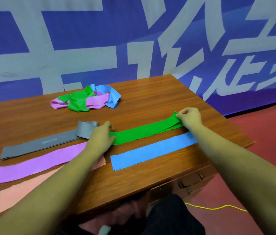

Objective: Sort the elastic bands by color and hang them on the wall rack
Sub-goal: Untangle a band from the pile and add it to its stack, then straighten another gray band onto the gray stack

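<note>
At my far left a salmon-pink band (pixel 15 195) lies flat along the near edge of the wooden desk (pixel 150 99), partly under my left forearm. Just beyond it a purple band (pixel 40 163) lies flat and parallel, and beyond that a grey band (pixel 38 145), whose right end is folded back on itself beside my left hand (pixel 100 136). Further back, near the middle of the desk, sits a tangled pile (pixel 86 99) of green, purple and light-blue bands, well apart from the laid-out ones.

My left hand has its fingers curled, and thumb and fingers pinch the left end of a green band (pixel 144 131). That band runs to the right across the desktop between my two hands, doubled over so its layers show along the edge. It is flat near my left hand and rises a little toward my right. A light-blue band (pixel 152 153) lies flat on the desk just nearer to me than the green one and parallel to it; its far right end passes under my right forearm.

My right hand (pixel 190 117) pinches the right end of the green band, fingers curled round the fabric, close to the desk's right edge. Below that edge are the desk drawers (pixel 191 182), and a yellow cable (pixel 218 208) trails over the red floor (pixel 261 126). A blue banner (pixel 91 31) with large white characters stands behind the desk.
</note>
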